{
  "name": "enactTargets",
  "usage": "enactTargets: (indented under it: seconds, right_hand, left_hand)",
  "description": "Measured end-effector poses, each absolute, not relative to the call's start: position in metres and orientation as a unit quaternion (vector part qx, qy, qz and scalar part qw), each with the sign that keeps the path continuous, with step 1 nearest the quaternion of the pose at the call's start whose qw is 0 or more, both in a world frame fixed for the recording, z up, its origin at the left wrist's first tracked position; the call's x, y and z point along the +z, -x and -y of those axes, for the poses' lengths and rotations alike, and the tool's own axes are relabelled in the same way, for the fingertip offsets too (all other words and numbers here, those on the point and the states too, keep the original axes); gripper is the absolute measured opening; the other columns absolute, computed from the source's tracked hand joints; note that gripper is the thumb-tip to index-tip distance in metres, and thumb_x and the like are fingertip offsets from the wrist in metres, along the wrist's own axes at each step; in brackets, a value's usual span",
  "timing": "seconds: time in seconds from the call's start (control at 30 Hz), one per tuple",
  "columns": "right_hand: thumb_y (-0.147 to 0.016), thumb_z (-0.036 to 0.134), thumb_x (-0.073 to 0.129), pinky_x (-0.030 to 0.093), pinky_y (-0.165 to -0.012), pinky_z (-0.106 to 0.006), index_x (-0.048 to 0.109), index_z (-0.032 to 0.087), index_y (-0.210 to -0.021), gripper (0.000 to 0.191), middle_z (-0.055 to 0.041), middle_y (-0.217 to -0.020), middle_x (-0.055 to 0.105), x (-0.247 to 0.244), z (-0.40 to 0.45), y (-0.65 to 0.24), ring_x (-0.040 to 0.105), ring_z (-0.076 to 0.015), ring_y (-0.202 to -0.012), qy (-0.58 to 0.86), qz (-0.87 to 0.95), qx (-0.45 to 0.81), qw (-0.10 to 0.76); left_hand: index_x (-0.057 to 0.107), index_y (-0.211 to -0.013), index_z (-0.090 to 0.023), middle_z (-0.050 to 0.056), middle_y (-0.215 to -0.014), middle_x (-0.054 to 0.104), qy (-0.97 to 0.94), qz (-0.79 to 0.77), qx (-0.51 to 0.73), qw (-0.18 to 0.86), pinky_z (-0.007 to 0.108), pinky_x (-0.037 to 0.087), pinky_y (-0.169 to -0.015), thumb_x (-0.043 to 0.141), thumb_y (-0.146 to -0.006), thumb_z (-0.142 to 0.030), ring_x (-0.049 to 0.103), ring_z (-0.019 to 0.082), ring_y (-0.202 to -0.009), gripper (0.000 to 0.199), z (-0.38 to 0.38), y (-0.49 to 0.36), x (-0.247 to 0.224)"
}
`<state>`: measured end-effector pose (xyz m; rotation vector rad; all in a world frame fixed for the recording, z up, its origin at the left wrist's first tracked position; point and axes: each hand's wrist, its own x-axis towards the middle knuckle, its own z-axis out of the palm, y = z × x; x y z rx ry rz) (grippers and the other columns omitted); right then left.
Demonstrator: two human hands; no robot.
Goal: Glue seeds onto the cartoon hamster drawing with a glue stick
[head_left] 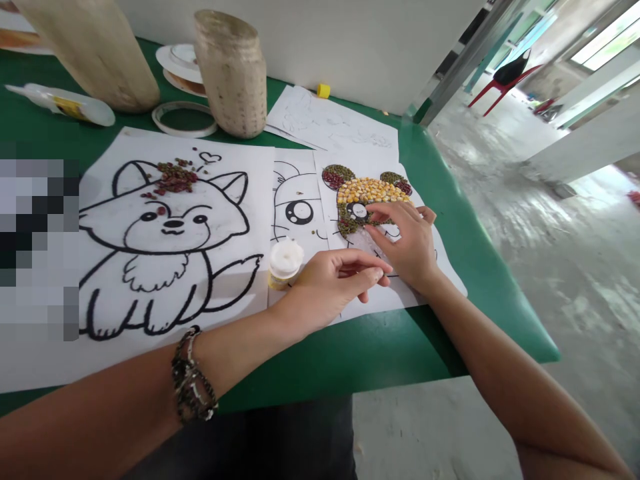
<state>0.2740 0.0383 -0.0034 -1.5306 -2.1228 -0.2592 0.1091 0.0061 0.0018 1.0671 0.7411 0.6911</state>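
Where the right hand (pixel 407 233) bends over the counter (pixel 485 293), the thumb and forefinger tips stand slightly apart beside the eye of a seeded animal drawing (pixel 375 191); whether a seed sits in that grip, I cannot tell. The left hand (pixel 340 283) hangs just nearer the person, fingers loosely curled, and what its grip contains, if anything, cannot be told either. The seeded drawing lies at the right end of the row of papers, ears towards the wall (pixel 325 50), chin towards the person; the sheet's long axis runs from far side to near, slanting right as it comes closer. Both hands hide much of its right half and lower part, and a clear, shiny patch under the eye is hard to make out. A white-topped tub (pixel 285 262) covers part of the middle drawing (pixel 300 185), whose left side is hidden under the fox drawing (pixel 165 270). A pixelated block obscures the fox's left edge.
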Motion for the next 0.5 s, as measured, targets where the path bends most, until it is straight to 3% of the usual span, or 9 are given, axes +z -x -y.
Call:
enactTargets:
  seconds: [0.3, 0.5]
  right_hand:
    - [-0.073, 0.030, 0.061, 0.031, -0.082, -0.038, 0.062, 0.024, -0.070, 0.008, -0.0024, -0.091, 0.056, -0.0108, -0.0428, -0.2722, 0.052, -0.0217, -0.093, 0.597, 0.750, -0.130, 0.254]
    - [-0.074, 0.031, 0.060, 0.031, -0.080, -0.040, 0.064, 0.025, -0.069, 0.009, -0.0036, -0.096, 0.054, -0.0080, -0.0415, -0.2716, 0.049, -0.0224, -0.093, 0.607, 0.749, -0.129, 0.232]
  left_hand:
    - [0.065, -0.079, -0.018, -0.005, -0.049, 0.051, -0.487, -0.334, 0.321, 0.740, 0.018, 0.035, -0.045, 0.053, -0.076, -0.017, 0.056, 0.010, -0.061, 0.012, -0.0066, -0.1098, 0.0011]
    - [0.065, -0.078, -0.017, -0.003, -0.060, 0.059, -0.486, -0.331, 0.321, 0.742, 0.018, 0.035, -0.045, 0.053, -0.075, -0.017, 0.052, 0.007, -0.055, 0.012, -0.0069, -0.1102, -0.0002]
